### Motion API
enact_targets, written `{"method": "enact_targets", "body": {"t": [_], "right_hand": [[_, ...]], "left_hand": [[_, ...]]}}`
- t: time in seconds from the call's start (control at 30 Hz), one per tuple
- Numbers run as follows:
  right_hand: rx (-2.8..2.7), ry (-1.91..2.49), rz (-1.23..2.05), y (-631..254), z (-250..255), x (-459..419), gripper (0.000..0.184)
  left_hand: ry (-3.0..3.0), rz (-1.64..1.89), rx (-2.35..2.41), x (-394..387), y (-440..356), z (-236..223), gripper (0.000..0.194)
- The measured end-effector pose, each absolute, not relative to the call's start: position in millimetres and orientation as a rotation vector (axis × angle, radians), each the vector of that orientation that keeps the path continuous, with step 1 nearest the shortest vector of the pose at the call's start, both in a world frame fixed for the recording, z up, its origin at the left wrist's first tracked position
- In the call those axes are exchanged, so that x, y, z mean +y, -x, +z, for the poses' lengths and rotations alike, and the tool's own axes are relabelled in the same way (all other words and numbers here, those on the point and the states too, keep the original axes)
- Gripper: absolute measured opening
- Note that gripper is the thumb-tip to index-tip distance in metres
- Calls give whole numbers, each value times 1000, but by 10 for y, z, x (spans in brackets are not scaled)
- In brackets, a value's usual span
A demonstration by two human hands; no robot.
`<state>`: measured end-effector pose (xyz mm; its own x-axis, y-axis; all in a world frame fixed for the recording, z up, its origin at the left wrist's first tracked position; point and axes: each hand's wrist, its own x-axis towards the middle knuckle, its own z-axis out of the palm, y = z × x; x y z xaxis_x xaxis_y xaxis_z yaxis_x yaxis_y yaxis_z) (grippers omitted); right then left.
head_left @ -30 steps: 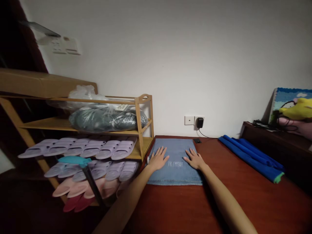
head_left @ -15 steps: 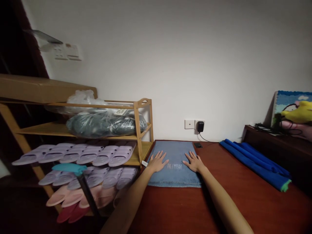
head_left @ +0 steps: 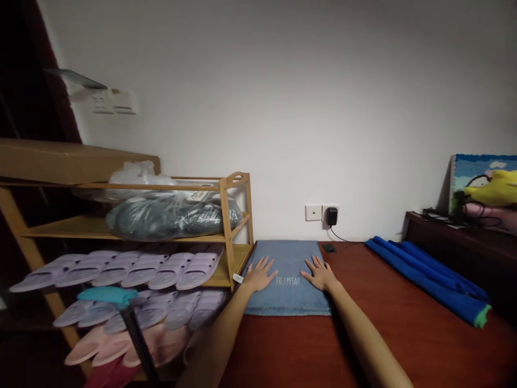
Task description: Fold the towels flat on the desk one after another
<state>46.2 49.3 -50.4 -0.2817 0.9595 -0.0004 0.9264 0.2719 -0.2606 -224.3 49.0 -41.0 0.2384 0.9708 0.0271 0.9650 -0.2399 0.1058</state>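
Observation:
A folded light-blue towel [head_left: 287, 258] with small white lettering lies on the dark red wooden table [head_left: 388, 328], against the wall. My left hand [head_left: 259, 274] rests flat on the towel's left part, fingers spread. My right hand [head_left: 320, 272] rests flat on its right part, fingers spread too. Neither hand holds anything.
A wooden shoe rack [head_left: 228, 226] stands left of the table with rows of lilac slippers [head_left: 169, 269], pink ones below and a bagged bundle [head_left: 169, 213] above. Darker blue towels [head_left: 428, 277] lie at the right. A charger [head_left: 332, 215] sits in the wall socket. A raised shelf [head_left: 460, 237] carries a plush toy.
Both hands stay flat on the towel and have slid slightly toward me along it. The view has tilted up a little, so everything sits lower in the picture.

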Motion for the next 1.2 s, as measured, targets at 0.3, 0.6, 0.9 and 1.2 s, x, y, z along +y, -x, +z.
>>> {"method": "enact_targets", "body": {"t": [0.3,0.6,0.9,1.2], "right_hand": [[-2191,1965,168,-1653,-329,231,74],[-1694,2432,-805,-3658,-627,-855,36],[-1751,2455,-730,-3741,-670,-984,36],[-2012,2270,-726,-3468,-411,-1071,35]], "left_hand": [[-2455,129,1910,525,2214,-418,70],[-2507,198,1943,468,2074,-310,63],[-2508,128,1830,67,1723,-323,76],[-2492,163,1811,52,1728,-407,76]]}}
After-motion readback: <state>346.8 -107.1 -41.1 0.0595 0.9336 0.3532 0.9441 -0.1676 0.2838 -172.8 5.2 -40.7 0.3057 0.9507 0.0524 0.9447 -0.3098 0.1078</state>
